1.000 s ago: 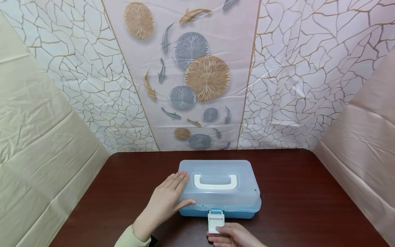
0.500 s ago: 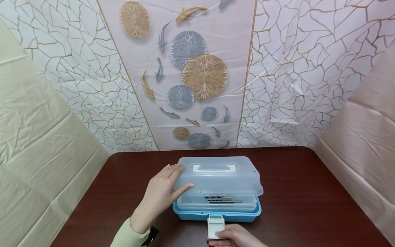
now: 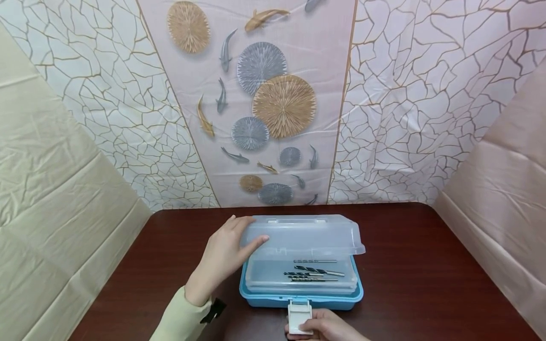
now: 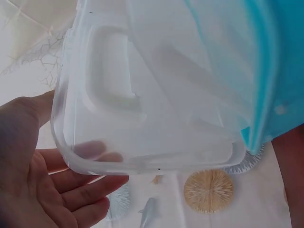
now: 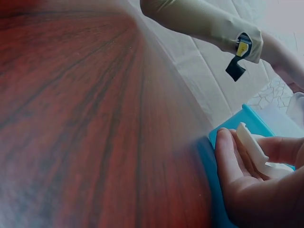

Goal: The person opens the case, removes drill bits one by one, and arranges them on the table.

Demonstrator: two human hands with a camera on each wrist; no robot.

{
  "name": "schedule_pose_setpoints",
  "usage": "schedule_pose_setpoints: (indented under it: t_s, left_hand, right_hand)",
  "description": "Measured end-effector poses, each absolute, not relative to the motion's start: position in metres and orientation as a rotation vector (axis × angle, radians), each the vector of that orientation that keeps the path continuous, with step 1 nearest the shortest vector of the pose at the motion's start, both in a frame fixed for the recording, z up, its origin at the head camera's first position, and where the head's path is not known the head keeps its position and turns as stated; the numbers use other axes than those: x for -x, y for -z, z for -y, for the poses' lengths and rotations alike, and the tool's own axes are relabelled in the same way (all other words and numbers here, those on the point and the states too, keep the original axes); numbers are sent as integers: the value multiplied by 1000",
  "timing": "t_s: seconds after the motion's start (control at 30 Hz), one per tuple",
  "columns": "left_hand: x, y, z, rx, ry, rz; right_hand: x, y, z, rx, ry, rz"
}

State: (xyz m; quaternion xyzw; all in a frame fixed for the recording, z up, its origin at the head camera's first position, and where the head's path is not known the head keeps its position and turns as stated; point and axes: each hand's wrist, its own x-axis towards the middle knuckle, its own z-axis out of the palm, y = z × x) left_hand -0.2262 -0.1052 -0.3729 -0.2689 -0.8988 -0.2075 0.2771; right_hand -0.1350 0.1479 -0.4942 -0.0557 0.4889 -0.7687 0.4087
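A blue toolbox (image 3: 258,301) with a clear lid (image 3: 298,237) sits on the table, its lid tilted partway up. My left hand (image 3: 222,253) grips the lid's left end; in the left wrist view, the thumb and fingers of the left hand (image 4: 57,185) lie on either side of the lid's edge (image 4: 114,167). At the front, my right hand (image 3: 326,324) pinches the white latch (image 3: 300,318) between thumb and fingers, also visible in the right wrist view as a white latch (image 5: 254,147). Several drill bits (image 3: 315,273) lie on a translucent inner tray (image 3: 266,279). The lid's white handle (image 4: 97,71) shows in the left wrist view.
The dark red-brown table (image 3: 409,274) extends to both sides of the box. A patterned cloth (image 3: 273,156) hangs behind it, and beige cloths (image 3: 64,189) flank the left and right. A black strap (image 5: 236,69) sits on the left sleeve.
The lid has swung up and back from closed, with my left hand rising along with it. The inner tray and drill bits have come into view. My right hand keeps holding the latch.
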Motion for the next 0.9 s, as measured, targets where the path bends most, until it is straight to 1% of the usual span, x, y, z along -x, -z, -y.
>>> schedule_pose_setpoints:
  t_s: [0.33, 0.67, 0.9]
  left_hand:
    - [248, 363, 97, 566, 680, 2463]
    - [280, 352, 96, 485, 825, 2561]
    - [300, 349, 97, 493, 941, 2599]
  right_hand:
    - [132, 497, -150, 212, 1911, -1152]
    - [130, 496, -149, 268, 1902, -1169]
    - [130, 498, -146, 280, 1898, -1162]
